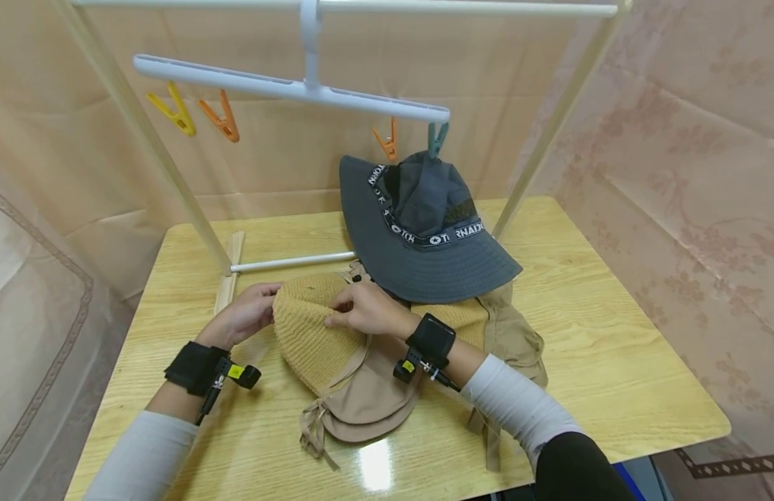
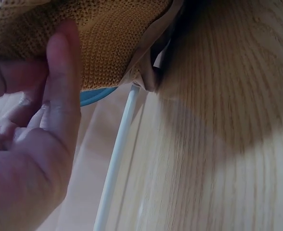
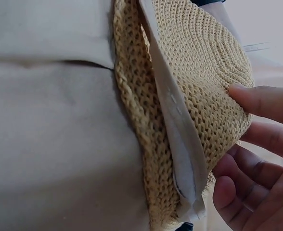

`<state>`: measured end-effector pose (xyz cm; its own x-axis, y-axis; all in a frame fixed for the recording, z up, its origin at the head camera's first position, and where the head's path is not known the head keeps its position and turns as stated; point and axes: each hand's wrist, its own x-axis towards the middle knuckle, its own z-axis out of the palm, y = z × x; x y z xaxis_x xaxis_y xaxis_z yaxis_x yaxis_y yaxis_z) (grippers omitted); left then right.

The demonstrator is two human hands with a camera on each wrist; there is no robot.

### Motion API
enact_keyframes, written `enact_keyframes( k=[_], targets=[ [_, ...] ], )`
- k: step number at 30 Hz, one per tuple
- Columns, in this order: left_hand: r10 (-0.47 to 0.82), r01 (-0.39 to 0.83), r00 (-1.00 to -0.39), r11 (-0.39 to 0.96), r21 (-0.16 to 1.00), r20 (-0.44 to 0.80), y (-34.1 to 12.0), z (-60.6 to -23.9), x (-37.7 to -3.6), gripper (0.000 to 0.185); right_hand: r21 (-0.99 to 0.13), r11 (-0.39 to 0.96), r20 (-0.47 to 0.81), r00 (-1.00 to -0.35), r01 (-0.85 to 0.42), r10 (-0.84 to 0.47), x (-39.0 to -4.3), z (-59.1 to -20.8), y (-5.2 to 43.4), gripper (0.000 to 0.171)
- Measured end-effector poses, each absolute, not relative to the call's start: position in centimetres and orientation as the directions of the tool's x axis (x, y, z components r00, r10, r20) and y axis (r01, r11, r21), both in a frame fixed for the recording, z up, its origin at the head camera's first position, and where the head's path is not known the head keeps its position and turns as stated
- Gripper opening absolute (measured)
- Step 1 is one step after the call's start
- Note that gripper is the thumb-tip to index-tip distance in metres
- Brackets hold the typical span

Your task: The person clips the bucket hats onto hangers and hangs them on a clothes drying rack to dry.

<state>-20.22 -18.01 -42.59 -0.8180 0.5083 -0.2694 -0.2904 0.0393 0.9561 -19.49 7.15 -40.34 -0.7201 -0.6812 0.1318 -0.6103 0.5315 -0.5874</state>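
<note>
Wooden table [image 1: 619, 383]: left hand [image 1: 249, 313] and right hand [image 1: 369, 309], narrow pinch grip on yellow knitted hat [image 1: 314, 341].

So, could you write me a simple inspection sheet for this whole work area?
Surface: wood-grain table, bright glare near the front.
Job's things: tan knit hat near the middle; dark brimmed hat below a teal clip that seems to grip it; pale hanger with three more clips.
Clutter: another knit piece, partly hidden by the dark hat.
Hands: left hand holds the knit hat's edge; right hand pinches its fabric.
Cables: what looks like a short black lead at each wrist device; further run hidden.
Surroundings: pale rack, draped cloth behind.
</note>
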Motion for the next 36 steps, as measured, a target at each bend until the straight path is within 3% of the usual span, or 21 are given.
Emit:
enact_keyframes(
  k=[8, 19, 29, 36],
  targets=[
    [0.490, -0.217, -0.852, -0.015, 0.976, -0.182, -17.8, -42.5, -20.1, 0.022, -0.604, 0.532, 0.147, -0.739, -0.594, -0.658, -19.5, -40.3, 7.1, 0.016],
    [0.571, -0.155, -0.814, -0.044, 0.987, -0.102, -18.0, -43.0, -20.1, 0.021, -0.678, 0.499, 0.123, -0.753, -0.540, -0.647, -19.7, -40.8, 7.2, 0.016],
    [0.412, -0.049, -0.908, 0.076, 0.996, -0.076, -17.2, -42.5, -19.8, 0.023, -0.698, 0.529, 0.070, -0.781, -0.483, -0.621, -19.8, -41.0, 7.0, 0.019],
    [0.350, -0.033, -0.935, 0.077, 0.996, -0.058, -16.8, -42.5, -19.7, 0.024, -0.703, 0.532, 0.066, -0.788, -0.472, -0.612, -19.8, -40.5, 7.0, 0.022]
  ],
)
